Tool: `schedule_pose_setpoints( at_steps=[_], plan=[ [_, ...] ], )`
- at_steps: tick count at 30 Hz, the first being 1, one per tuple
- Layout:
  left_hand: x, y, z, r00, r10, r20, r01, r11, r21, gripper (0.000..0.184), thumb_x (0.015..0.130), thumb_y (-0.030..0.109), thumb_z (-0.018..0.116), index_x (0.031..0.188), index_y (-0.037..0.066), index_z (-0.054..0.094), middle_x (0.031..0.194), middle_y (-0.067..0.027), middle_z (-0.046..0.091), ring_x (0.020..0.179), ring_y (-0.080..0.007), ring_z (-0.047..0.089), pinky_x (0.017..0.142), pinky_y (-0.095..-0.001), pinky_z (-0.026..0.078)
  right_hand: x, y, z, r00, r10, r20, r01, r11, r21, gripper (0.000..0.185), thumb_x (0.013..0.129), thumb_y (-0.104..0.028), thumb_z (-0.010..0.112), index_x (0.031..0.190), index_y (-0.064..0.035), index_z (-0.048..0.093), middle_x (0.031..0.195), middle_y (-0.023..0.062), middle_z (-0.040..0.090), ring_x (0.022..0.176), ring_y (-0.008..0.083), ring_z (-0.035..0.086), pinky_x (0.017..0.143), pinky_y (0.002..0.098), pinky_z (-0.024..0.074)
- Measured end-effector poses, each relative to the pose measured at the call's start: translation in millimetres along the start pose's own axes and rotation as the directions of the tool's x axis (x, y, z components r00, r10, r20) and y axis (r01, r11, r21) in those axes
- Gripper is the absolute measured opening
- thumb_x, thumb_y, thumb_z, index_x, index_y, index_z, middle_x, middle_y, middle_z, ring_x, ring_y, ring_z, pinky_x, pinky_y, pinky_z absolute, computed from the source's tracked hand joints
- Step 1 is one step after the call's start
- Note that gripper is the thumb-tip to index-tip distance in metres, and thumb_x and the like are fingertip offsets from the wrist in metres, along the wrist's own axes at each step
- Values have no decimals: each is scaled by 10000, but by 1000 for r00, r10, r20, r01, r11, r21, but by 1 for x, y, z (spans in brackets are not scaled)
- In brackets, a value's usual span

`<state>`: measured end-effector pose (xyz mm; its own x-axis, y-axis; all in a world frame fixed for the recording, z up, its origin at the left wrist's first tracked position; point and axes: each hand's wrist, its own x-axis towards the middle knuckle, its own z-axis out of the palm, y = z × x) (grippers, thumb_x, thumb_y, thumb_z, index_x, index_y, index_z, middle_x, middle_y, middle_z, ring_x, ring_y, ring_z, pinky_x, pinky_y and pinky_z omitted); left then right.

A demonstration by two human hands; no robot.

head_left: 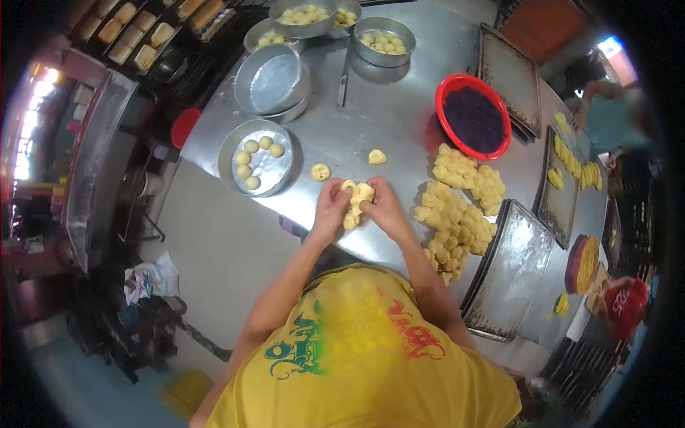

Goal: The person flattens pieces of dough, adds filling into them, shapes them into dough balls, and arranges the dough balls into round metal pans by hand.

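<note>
Close to the table's near edge, my left hand (pixel 330 208) and my right hand (pixel 386 207) pinch a cluster of pale yellow dough (pixel 362 192) between them. Fingers of both hands are curled in on it, and part of the dough is hidden by them. Just beyond my left hand lies a small round dough piece (pixel 321 172). Another dough piece (pixel 377 156) rests farther off, beyond my right hand. To the left, a round metal pan (pixel 227 158) holds several smooth dough balls (pixel 244 158) set along its inner edge.
Piled dough lumps (pixel 457 221) lie right of my hands, with a red basin (pixel 444 118) of dark purple filling behind. Metal trays (pixel 510 267) line the right side. Stacked round pans (pixel 267 78) and a flat metal blade (pixel 344 78) are farther back. A co-worker (pixel 614 118) stands at right.
</note>
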<state>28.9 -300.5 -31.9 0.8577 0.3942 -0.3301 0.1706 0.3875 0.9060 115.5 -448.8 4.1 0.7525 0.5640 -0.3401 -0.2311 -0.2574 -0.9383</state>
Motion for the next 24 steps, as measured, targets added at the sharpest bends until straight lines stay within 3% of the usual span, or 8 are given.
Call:
schedule_pose_setpoints(
  at_steps=[6, 11, 14, 17, 19, 21, 23, 24],
  plan=[
    [-7, 24, 7, 989, -116, -95, 66, 904, -422, 145, 1008, 126, 658, 1105, 80, 561, 974, -36, 607, 888, -150, 618, 787, -332, 530, 32, -18, -25, 975, -208, -80, 222, 935, 276, 394, 880, 75, 583, 1262, -1, 517, 1147, 87, 644, 992, 160, 657, 828, 282, 541],
    [-3, 49, 11, 962, -99, -256, -37, 878, -478, 249, 1020, 100, 611, 1248, 57, 519, 1135, -56, 591, 1028, -168, 612, 965, -384, 559, 55, -33, -35, 934, -265, -241, 335, 883, 329, 482, 910, 39, 615, 1380, 8, 510, 1266, 120, 642, 1098, 179, 644, 911, 301, 534],
    [-2, 58, -2, 975, -67, -212, -54, 852, -520, 339, 1021, 84, 599, 1342, 42, 498, 1160, -64, 589, 1039, -152, 608, 991, -376, 553, 55, -54, -48, 943, -311, -119, 323, 940, 108, 550, 938, -72, 680, 1449, 3, 493, 1294, 147, 647, 1131, 186, 633, 957, 325, 522],
    [-6, 59, -6, 996, 10, -91, -27, 981, -191, 494, 1001, 54, 619, 1460, 1, 445, 1175, -78, 604, 1042, -131, 622, 948, -324, 547, 40, -51, -44, 860, -510, 24, 425, 689, -586, 624, 1001, -208, 668, 1534, 9, 428, 1203, 107, 689, 1045, 176, 651, 914, 304, 507],
    [-9, 61, 0, 998, 62, 4, -62, 976, 207, 575, 983, 33, 639, 1506, -21, 405, 1150, -79, 617, 1031, -126, 630, 924, -295, 537, 31, -46, -29, 981, -123, 151, 172, 906, -386, 551, 997, -300, 680, 1436, 6, 549, 1101, 109, 722, 969, 169, 664, 851, 304, 513],
    [-11, 56, 13, 986, 159, 48, -164, 978, 132, 641, 951, 20, 666, 1531, -3, 392, 1084, -61, 638, 968, -113, 633, 856, -281, 525, 24, -31, -12, 952, -61, 301, 123, 974, -189, 452, 985, -284, 677, 1345, -16, 627, 1026, 115, 735, 915, 182, 674, 799, 325, 516],
    [-11, 56, 30, 981, 194, -18, -194, 980, 43, 647, 946, 46, 664, 1532, 12, 393, 1080, -54, 649, 946, -115, 634, 824, -292, 530, 15, -17, 0, 988, -154, 30, 157, 972, -173, 381, 980, -232, 659, 1296, -18, 654, 1009, 120, 731, 886, 182, 665, 783, 330, 513],
    [-10, 55, 33, 1000, 20, 8, -18, 979, -201, 486, 967, 81, 665, 1427, 6, 526, 1044, -33, 667, 914, -90, 623, 799, -274, 499, 12, -16, 2, 974, -196, -109, 177, 970, -166, 348, 977, -206, 649, 1271, -20, 668, 1000, 122, 730, 872, 182, 660, 775, 333, 512]
  ],
)
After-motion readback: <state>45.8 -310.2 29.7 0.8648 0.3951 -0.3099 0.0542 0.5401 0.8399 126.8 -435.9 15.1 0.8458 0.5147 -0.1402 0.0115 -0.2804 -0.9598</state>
